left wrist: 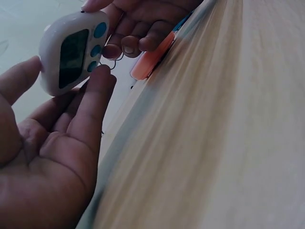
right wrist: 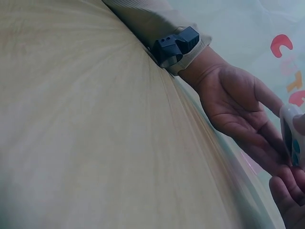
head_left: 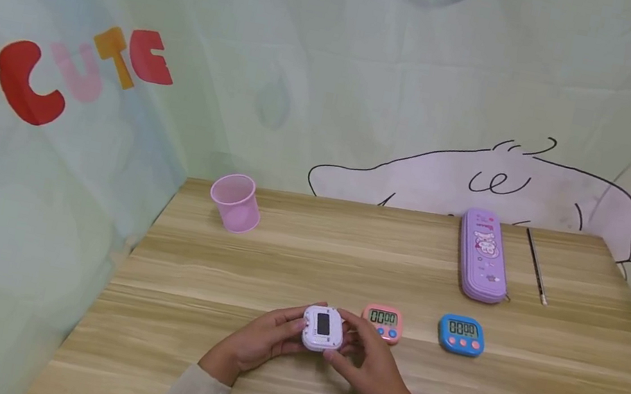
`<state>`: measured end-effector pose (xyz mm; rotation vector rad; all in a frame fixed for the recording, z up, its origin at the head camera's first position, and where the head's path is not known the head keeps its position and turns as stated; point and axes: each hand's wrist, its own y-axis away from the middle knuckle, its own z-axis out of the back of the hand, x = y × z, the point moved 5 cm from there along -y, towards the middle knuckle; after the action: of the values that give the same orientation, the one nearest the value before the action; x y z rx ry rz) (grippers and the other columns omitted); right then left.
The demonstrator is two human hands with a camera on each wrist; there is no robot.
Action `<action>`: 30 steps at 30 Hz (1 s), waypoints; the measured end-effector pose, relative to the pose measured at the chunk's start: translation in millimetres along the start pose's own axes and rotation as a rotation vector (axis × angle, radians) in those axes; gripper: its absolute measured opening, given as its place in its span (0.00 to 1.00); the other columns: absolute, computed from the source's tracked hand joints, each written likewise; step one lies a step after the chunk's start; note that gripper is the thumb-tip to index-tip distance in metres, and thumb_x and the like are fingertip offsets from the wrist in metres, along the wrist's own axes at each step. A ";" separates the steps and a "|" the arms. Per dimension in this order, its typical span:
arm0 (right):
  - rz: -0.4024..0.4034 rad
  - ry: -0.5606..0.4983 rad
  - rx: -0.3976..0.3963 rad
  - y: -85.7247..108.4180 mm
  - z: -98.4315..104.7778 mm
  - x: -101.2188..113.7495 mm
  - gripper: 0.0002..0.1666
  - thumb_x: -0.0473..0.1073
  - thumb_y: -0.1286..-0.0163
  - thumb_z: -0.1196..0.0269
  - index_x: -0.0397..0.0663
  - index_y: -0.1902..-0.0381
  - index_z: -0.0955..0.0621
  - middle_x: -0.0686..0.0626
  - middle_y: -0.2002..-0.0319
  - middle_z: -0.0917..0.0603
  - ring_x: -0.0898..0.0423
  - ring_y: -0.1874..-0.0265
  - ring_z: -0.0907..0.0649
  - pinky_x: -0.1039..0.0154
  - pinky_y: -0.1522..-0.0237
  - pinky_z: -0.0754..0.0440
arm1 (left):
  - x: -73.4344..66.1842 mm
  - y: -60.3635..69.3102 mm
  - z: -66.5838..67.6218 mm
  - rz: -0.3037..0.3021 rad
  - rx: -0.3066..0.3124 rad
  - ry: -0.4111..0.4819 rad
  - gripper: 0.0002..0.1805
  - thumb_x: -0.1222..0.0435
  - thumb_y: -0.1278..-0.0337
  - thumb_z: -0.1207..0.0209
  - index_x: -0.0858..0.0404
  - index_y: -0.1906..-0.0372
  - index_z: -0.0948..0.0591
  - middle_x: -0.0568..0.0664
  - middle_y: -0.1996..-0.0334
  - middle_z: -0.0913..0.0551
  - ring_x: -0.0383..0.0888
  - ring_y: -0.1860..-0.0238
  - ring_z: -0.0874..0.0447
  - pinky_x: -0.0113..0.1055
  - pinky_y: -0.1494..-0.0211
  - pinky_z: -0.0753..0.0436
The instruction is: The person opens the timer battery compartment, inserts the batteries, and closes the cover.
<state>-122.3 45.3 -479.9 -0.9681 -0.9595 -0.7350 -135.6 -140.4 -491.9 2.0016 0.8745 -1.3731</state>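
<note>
A white digital timer (head_left: 334,334) is held between both hands just over the table, its back with a dark rectangle turned up in the head view. In the left wrist view the timer's other face shows a dark display and blue buttons. My left hand (head_left: 259,343) pinches its left side between thumb and fingers. Thumb and forefinger of my right hand (head_left: 376,373) grip the right side. Just beyond the right hand lies a pink timer (head_left: 383,319), partly covered by it. A blue timer (head_left: 461,335) lies farther right.
At the back left of the wooden table (head_left: 156,310) stands a pink cup (head_left: 240,208). A purple pencil case (head_left: 483,258) and a dark pencil (head_left: 536,266) lie at the back right. A printed curtain (head_left: 288,65) hangs behind and along the left side.
</note>
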 end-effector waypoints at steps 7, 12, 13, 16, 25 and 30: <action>-0.072 0.036 0.016 -0.4 -1.3 -0.7 0.28 0.36 0.35 0.33 0.39 0.38 0.26 0.49 0.55 0.17 0.57 0.59 0.18 0.62 0.56 0.14 | -1.9 1.0 -2.2 -0.011 0.041 0.012 0.28 0.61 0.22 0.58 0.71 0.26 0.44 0.63 0.32 0.34 0.48 0.38 0.27 0.42 0.36 0.25; -0.131 0.048 0.001 0.1 0.5 -2.3 0.23 0.40 0.33 0.35 0.42 0.40 0.22 0.52 0.56 0.16 0.58 0.59 0.17 0.63 0.57 0.14 | -1.7 1.0 -2.2 -0.011 0.054 0.021 0.29 0.59 0.22 0.59 0.74 0.27 0.45 0.65 0.31 0.36 0.49 0.36 0.29 0.43 0.34 0.27; -0.138 0.039 -0.007 0.2 1.4 -2.1 0.22 0.41 0.32 0.35 0.45 0.41 0.22 0.53 0.57 0.16 0.59 0.59 0.17 0.64 0.58 0.14 | -1.8 1.0 -2.0 -0.010 0.053 0.025 0.30 0.59 0.22 0.59 0.74 0.27 0.45 0.66 0.31 0.36 0.49 0.35 0.29 0.43 0.34 0.28; -0.154 0.005 -0.041 0.9 4.1 -2.4 0.19 0.44 0.32 0.35 0.50 0.44 0.19 0.55 0.60 0.15 0.59 0.62 0.16 0.64 0.60 0.14 | -1.7 0.8 -1.6 -0.004 0.053 0.028 0.30 0.58 0.22 0.59 0.75 0.28 0.44 0.66 0.30 0.38 0.50 0.34 0.30 0.43 0.33 0.29; -0.148 -0.037 -0.056 1.4 6.1 -2.5 0.10 0.45 0.28 0.39 0.50 0.52 0.24 0.50 0.70 0.16 0.54 0.74 0.16 0.64 0.72 0.16 | 0.4 1.6 -2.4 0.055 0.029 -0.003 0.30 0.57 0.22 0.58 0.75 0.28 0.41 0.67 0.32 0.35 0.54 0.34 0.32 0.44 0.33 0.28; -0.162 -0.070 -0.036 1.6 6.3 -3.9 0.09 0.45 0.26 0.43 0.46 0.55 0.26 0.46 0.72 0.16 0.52 0.75 0.16 0.61 0.72 0.15 | 2.8 2.8 -2.6 0.081 0.040 -0.020 0.30 0.57 0.23 0.57 0.78 0.31 0.38 0.68 0.36 0.30 0.57 0.35 0.30 0.44 0.35 0.26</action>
<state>-124.6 52.0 -482.4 -0.9609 -1.0987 -0.8612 -131.1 -139.8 -493.6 2.0272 0.7537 -1.3730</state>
